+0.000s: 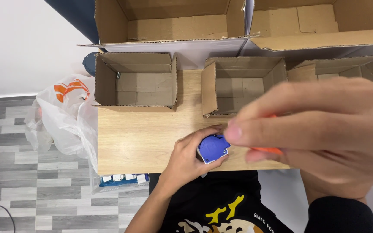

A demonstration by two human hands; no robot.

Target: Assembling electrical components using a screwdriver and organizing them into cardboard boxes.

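My left hand [190,159] grips a small blue socket part with a white base [213,148] just above the front edge of the wooden table [143,138]. My right hand [320,133] is raised close to the camera, large and blurred, and is closed around an orange-handled tool [267,149]. Only slivers of that handle show between the fingers. The right hand's fingertip sits right beside the blue part.
Open cardboard boxes stand on the table: one at the left [135,82], one in the middle [238,84], one at the right [346,68]. Two larger boxes [173,21] sit behind. A white plastic bag [65,116] hangs off the table's left edge over grey floor.
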